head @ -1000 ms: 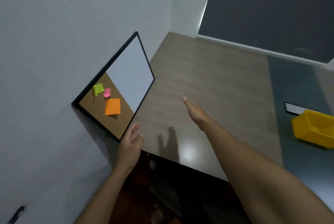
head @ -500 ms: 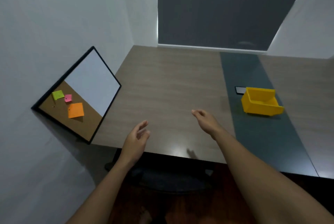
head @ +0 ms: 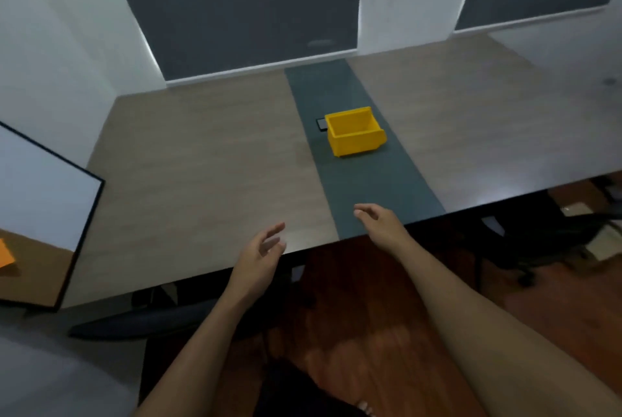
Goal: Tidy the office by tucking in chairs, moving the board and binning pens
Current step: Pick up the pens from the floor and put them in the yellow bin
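The board [head: 40, 201], half whiteboard and half cork with an orange note, leans against the left wall at the table's left end. A yellow bin [head: 355, 132] stands on the dark strip in the middle of the table [head: 202, 160], and looks empty inside. My left hand [head: 261, 255] hovers over the table's near edge, fingers apart, holding nothing. My right hand [head: 380, 223] hangs open above the near end of the dark strip. No pens are visible. A dark chair [head: 161, 315] sits tucked under the table at the lower left.
A small dark flat object [head: 320, 123] lies just left of the bin. Another dark chair base [head: 538, 241] stands under the table at the right. Dark window blinds [head: 242, 6] back the table. The floor is reddish wood.
My view has swung right, away from the board, which now sits at the frame's left edge. The yellow bin has come to the centre. Both hands have drawn back from the board, empty.
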`<state>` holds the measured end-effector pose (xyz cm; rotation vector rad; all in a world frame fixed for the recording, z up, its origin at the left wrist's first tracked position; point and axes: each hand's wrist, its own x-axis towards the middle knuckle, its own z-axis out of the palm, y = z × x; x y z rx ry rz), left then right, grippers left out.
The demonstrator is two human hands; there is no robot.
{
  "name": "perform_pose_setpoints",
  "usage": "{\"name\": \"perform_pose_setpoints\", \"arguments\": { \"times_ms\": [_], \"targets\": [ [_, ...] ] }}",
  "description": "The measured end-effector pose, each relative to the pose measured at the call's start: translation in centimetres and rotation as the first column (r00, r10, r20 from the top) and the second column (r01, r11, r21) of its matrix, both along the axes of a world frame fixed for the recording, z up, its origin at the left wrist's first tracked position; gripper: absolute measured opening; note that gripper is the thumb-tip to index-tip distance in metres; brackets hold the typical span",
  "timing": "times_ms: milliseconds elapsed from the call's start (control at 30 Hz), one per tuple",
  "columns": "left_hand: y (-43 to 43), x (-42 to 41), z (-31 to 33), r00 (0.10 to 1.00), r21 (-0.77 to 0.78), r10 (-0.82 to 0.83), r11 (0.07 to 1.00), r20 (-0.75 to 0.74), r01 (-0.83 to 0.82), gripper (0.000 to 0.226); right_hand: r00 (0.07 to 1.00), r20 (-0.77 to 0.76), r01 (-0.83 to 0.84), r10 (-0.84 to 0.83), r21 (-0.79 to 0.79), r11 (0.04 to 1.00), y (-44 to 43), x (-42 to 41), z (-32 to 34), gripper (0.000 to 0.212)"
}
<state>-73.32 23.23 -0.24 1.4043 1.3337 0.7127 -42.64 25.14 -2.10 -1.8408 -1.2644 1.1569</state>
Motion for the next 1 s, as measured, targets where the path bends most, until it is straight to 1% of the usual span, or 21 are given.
{"name": "perform_pose_setpoints", "arguments": {
  "times_ms": [167, 300, 433, 600, 767, 833, 900, 1000],
  "targets": [
    [-0.6, 8.4, 0.2, 0.978, -0.026, -0.201, 0.980, -0.053, 0.199, 0.036, 0.982, -0.048, 0.182, -0.184, -0.046, 0.982, -7.0, 7.9, -1.5, 0.041],
    [0.0, 15.9, -0.1, 0.924, -0.052, -0.374, 0.927, -0.082, 0.371, 0.036, 0.938, -0.066, 0.335, -0.340, -0.076, 0.939, -12.5, 13.7, -2.8, 0.039],
    [0.1, 24.4, -0.4, 0.836, -0.028, -0.538, 0.842, -0.105, 0.538, 0.035, 0.872, -0.075, 0.473, -0.483, -0.122, 0.873, -17.4, 19.4, -3.8, 0.036],
    [-0.7, 35.3, -1.7, 0.679, -0.032, -0.727, 0.684, -0.105, 0.728, 0.034, 0.786, -0.053, 0.598, -0.616, -0.188, 0.779, -23.4, 25.9, -4.5, 0.038],
    [-2.9, 45.6, -2.2, 0.492, -0.073, -0.869, 0.495, -0.055, 0.866, 0.035, 0.638, -0.012, 0.755, -0.770, -0.189, 0.628, -30.5, 31.2, -5.4, 0.032],
    [-4.1, 49.4, -2.3, 0.417, -0.090, -0.908, 0.418, -0.037, 0.904, 0.035, 0.568, 0.013, 0.807, -0.823, -0.203, 0.554, -33.6, 33.0, -5.9, 0.022],
    [-5.5, 53.1, -2.5, 0.344, -0.100, -0.939, 0.345, -0.026, 0.933, 0.034, 0.474, 0.043, 0.868, -0.880, -0.193, 0.458, -36.8, 34.3, -6.4, 0.016],
    [-7.9, 57.9, -3.1, 0.227, -0.112, -0.974, 0.229, -0.026, 0.967, 0.032, 0.309, 0.065, 0.936, -0.949, -0.197, 0.292, -41.3, 35.0, -6.4, 0.019]
  ]
}}
